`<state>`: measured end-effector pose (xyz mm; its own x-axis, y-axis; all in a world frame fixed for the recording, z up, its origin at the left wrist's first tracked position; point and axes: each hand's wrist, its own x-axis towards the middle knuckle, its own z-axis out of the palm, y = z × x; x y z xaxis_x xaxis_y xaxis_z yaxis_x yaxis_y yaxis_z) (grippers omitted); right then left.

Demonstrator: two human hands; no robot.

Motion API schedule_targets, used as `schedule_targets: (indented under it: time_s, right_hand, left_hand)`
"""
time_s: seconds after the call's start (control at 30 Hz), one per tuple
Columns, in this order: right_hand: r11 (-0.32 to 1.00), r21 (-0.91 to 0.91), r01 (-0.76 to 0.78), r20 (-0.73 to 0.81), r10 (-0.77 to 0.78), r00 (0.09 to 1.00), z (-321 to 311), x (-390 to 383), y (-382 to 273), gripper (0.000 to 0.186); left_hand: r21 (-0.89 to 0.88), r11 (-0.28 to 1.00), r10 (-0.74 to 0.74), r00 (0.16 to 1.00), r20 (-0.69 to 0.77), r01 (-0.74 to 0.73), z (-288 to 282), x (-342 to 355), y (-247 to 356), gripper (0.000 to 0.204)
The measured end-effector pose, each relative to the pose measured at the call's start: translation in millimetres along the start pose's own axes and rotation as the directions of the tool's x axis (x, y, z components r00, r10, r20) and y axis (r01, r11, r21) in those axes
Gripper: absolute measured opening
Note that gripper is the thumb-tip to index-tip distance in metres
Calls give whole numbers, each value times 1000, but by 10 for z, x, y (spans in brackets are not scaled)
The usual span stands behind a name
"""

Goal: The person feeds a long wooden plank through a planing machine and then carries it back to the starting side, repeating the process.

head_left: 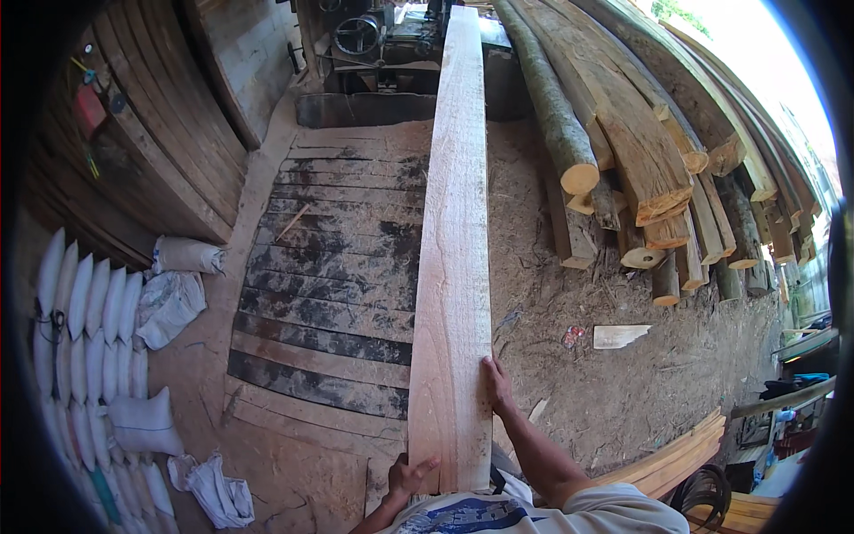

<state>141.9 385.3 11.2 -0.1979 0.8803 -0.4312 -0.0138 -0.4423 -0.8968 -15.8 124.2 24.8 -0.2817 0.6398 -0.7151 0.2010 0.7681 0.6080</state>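
A long, pale sawn wooden plank (455, 249) runs straight away from my body, its near end close to my shirt. Its far end reaches a woodworking machine (360, 40) with a handwheel. My left hand (410, 477) grips the plank's left edge near the close end, thumb on the upper face. Farther along, my right hand (499, 384) holds the right edge, with most of its fingers hidden beneath or behind the wood.
Logs and rough beams (640, 133) are piled at the right. Dark wooden slats (329, 258) lie on the sawdusty floor to the left. Stacked white sacks (98, 303) line the left side. A short board piece (621, 336) and more planks (676, 458) lie at the right.
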Motion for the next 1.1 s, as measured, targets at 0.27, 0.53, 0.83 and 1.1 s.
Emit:
schedule_targets:
  time_s: [0.27, 0.53, 0.83, 1.1]
  right_hand:
    - [999, 26, -36, -4, 36, 999, 9, 1347, -594, 61]
    - [1000, 31, -1, -34, 2, 999, 90, 2783, -1237, 60]
    - [1000, -4, -20, -23, 20, 1000, 291, 4568, -2298, 61]
    - [999, -33, 15, -56, -17, 998, 246, 6403, -2833, 59]
  left_hand:
    - [-49, 995, 83, 997, -4, -83, -373, 857, 1322, 59]
    - [-21, 997, 77, 997, 6, -76, -584, 1958, 2216, 67]
    - [-46, 999, -26, 999, -31, 24, -1073, 3281, 3958, 63]
    - [-7, 1000, 22, 1000, 11, -22, -1310, 4718, 5061, 61]
